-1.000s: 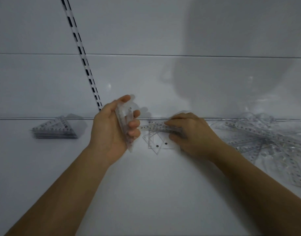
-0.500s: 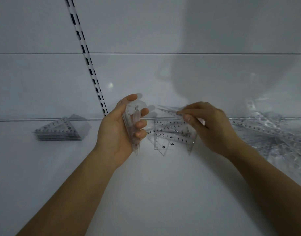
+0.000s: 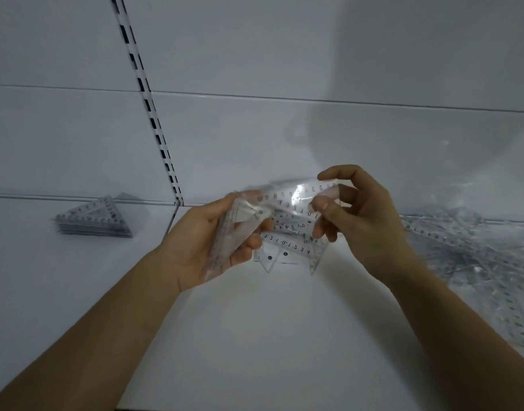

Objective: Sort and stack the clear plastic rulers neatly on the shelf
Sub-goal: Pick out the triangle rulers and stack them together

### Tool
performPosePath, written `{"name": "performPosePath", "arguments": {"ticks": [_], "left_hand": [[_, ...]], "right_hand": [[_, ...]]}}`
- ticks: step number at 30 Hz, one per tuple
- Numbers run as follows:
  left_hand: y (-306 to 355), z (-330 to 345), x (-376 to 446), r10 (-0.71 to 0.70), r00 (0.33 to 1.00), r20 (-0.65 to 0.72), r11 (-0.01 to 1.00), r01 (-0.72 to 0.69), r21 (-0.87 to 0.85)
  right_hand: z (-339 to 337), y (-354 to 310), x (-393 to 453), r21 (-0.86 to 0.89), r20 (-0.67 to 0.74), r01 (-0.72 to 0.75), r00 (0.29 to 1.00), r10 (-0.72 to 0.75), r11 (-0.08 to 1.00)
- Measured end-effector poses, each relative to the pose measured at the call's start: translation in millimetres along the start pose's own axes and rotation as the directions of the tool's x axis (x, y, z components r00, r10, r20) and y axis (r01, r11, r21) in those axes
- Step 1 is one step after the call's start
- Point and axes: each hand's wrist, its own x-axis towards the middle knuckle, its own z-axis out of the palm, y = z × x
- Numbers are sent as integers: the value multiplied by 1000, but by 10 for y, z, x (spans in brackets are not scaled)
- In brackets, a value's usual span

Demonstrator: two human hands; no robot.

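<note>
A bundle of clear triangular rulers [image 3: 234, 232] is clenched edge-on in the left hand [image 3: 207, 244], fingers curled round it from the front, thumb along the back, held above the shelf [image 3: 254, 336] approx. at its middle, nr the back edge. A further clear triangle ruler [image 3: 296, 197] is pinched at its right end betw. thumb and fingers of the right hand [image 3: 358, 221]; its left end is laid against the top of the bundle, so both hands are joined by it. The index finger of the right hand is raised, not touching the plastic.

Under the hands, a few loose triangle rulers [image 3: 287, 247] with printed scales are seen; whether they lie flat on the shelf or hang from the grip can't be told.

A neat stack of triangle rulers [image 3: 94, 222] is set at the left of the shelf, close to the back edge, well apart from the hands. A jumbled heap of long straight rulers [image 3: 474, 256] is spread over the right side, up to the right edge. A slotted upright rail [image 3: 154, 120] is fixed on the back wall, left of centre.
</note>
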Motion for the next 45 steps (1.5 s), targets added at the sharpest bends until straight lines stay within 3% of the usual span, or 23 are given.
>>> {"name": "performPosePath", "arguments": {"ticks": [4,10,13,16,18,20,23,26,32,35,37,40,45], "left_hand": [[-28,19,24,-80,997,23,996,79,32],[-92,71,8,-152,981,122,973,127,192],[-196,94,46,-179,966,186,949,119,293],[-260,93,92,-75,976,203,949,7,316],[-202,62,94,13,984,175,964,-59,260],[-103,3,85,100,987,122,978,-120,168],[3,-75,65,157,987,37,985,-160,70],[41,-103,50,185,983,1,982,-184,47],[54,-83,33,218,976,-11,976,-217,21],[65,-80,38,229,973,-31,973,-229,11],[82,-89,30,251,967,-44,968,-251,-2],[115,-113,17,286,957,-45,958,-287,-20],[74,-44,-22,150,989,19,989,-149,-22]], "right_hand": [[6,-34,-25,-33,-27,-21,999,20,999],[24,-20,-66,-53,78,-43,996,47,998],[148,63,-137,-203,39,-52,997,61,978],[223,207,-128,-512,-86,-13,996,-36,859],[175,227,-59,-650,-97,21,989,-110,760],[52,263,-10,-745,-20,58,994,-110,665],[-69,358,-12,-850,144,100,989,45,517],[-75,407,27,-836,166,104,984,68,539],[-78,446,45,-806,134,237,965,-224,543],[-99,346,52,-769,41,250,938,-345,588],[-120,245,53,-684,-36,211,946,-321,698],[-138,83,54,-405,-91,95,985,-143,909],[-80,-39,16,-99,-104,85,990,-96,991]]}}
